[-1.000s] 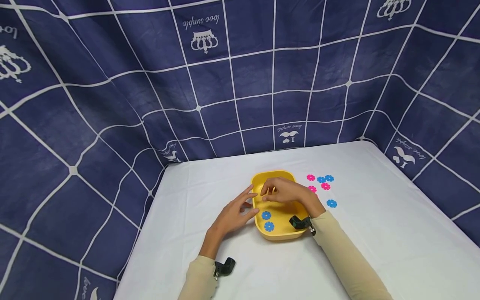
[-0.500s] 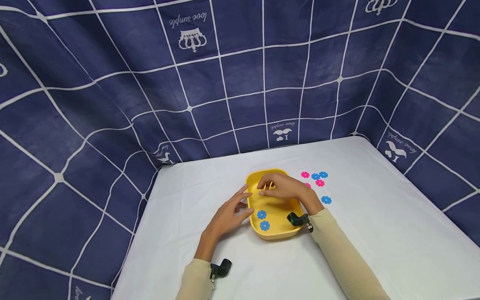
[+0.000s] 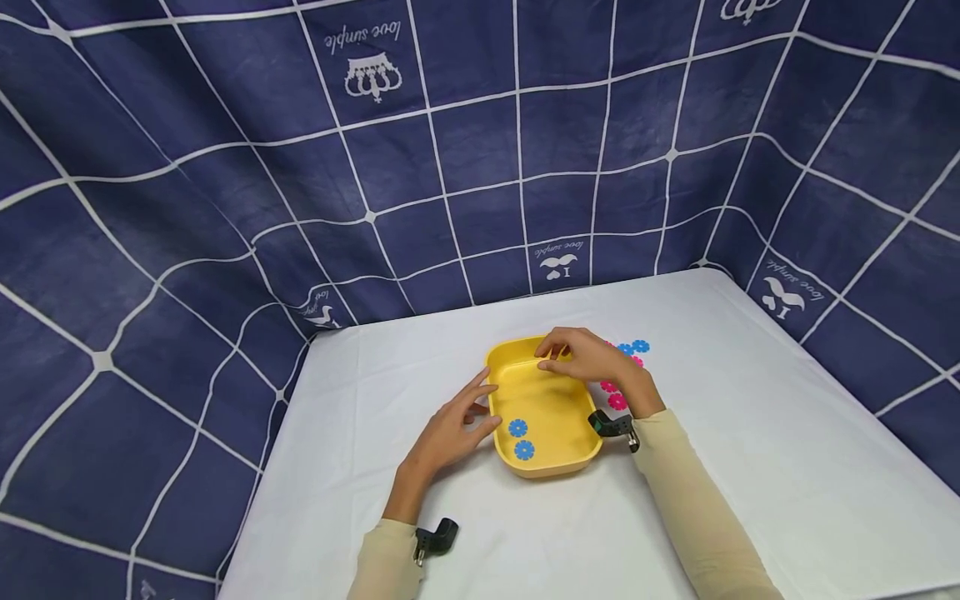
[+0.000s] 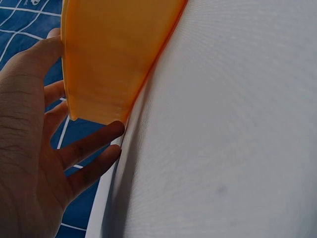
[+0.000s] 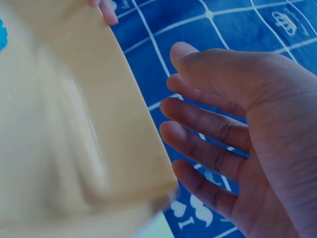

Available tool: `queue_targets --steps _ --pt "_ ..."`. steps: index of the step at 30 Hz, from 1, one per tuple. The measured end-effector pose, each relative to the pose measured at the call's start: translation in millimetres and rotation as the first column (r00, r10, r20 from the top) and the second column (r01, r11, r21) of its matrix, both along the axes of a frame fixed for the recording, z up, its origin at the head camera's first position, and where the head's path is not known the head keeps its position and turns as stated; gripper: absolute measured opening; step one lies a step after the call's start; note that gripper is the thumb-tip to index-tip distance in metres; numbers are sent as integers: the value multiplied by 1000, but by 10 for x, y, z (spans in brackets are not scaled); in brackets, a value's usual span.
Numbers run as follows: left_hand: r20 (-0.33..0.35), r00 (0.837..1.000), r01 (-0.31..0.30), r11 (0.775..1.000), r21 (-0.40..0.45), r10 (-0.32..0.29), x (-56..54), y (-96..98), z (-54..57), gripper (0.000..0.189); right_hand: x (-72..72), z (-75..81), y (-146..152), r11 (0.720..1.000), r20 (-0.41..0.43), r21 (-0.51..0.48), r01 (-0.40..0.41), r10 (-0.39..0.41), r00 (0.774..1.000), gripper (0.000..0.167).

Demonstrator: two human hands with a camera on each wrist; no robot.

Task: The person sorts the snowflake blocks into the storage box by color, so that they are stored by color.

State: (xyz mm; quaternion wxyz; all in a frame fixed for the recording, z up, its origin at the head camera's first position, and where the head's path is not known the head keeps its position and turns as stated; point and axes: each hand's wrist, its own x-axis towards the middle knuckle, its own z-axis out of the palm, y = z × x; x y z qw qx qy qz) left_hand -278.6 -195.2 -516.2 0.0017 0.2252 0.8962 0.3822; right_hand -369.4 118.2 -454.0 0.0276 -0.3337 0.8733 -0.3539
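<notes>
A yellow rectangular tray (image 3: 547,412) stands on the white-covered table. Inside, near its front left corner, lie two blue flower-shaped discs, one (image 3: 518,427) just behind the other (image 3: 524,450). My left hand (image 3: 450,429) is at the tray's left side with its fingers spread. In the left wrist view the thumb lies at the rim of the tray (image 4: 109,54), and the other fingers extend along the outer wall. Over the tray's far right part is my right hand (image 3: 588,354), its fingers loosely bent. The right wrist view shows nothing in that hand (image 5: 277,109).
Right of the tray lie several loose flower-shaped discs, some blue (image 3: 640,346) and some pink (image 3: 617,402), partly hidden by my right hand and wrist. A dark blue checked cloth (image 3: 480,217) hangs behind the table and along its sides.
My right hand has moved from over the middle of the tray toward its far right rim. My left hand stays at the left side. The head view has shifted slightly.
</notes>
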Motion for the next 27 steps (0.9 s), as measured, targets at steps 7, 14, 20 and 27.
queue_targets --steps 7,14,20,27 --pt "-6 1000 2 1000 1 -2 -5 2 1 63 -11 37 176 998 -9 -25 54 -54 999 29" --pt "-25 1000 3 1000 -8 -3 -6 -12 -9 62 -28 33 368 991 -6 -41 131 -132 991 28" --pt "-58 998 -7 999 -31 5 0 -17 -9 62 -30 25 537 979 1 -63 192 -193 981 28" --pt "-98 995 -26 997 -68 19 6 -10 -2 62 -60 3 717 968 -11 -83 239 -240 971 30"
